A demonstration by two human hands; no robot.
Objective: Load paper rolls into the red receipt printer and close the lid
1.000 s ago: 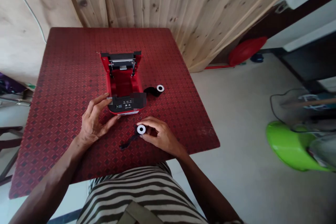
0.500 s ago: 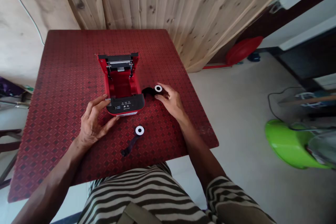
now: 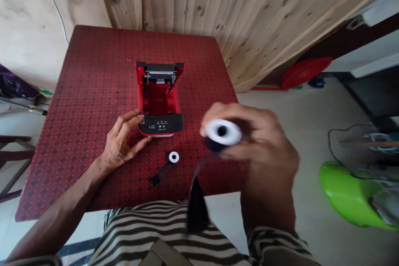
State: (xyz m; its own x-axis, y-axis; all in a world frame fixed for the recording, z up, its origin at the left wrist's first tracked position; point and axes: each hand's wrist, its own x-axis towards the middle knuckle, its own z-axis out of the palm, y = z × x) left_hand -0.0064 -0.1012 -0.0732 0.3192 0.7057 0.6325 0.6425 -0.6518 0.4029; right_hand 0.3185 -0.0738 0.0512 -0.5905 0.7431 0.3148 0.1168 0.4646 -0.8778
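Observation:
My left hand (image 3: 121, 139) grips the front left corner of a red and black printer (image 3: 160, 122), fingers at the side and thumb along the front. The printer's lid (image 3: 160, 70) stands raised, and the bay inside shows bare red walls. Close to the camera, my right hand (image 3: 262, 133) is closed around a roll of black tape (image 3: 215, 143) with a white ring-shaped end. A loose strip of the tape dangles below it; motion blurs both. A second such roll (image 3: 173, 157) lies on the table before the printer, its strip unrolled toward the lower left.
The table (image 3: 102, 62) has a red patterned top and stands against a wooden plank wall (image 3: 193, 0). To the right on the floor are a green plastic tub (image 3: 346, 195) and a red round item (image 3: 305, 72). A dark wooden stool (image 3: 15, 158) is at the left.
My right hand has lifted the roll off the table beside the printer and brought it up toward the camera, strip hanging. My left hand stays on the printer. The view has shifted slightly.

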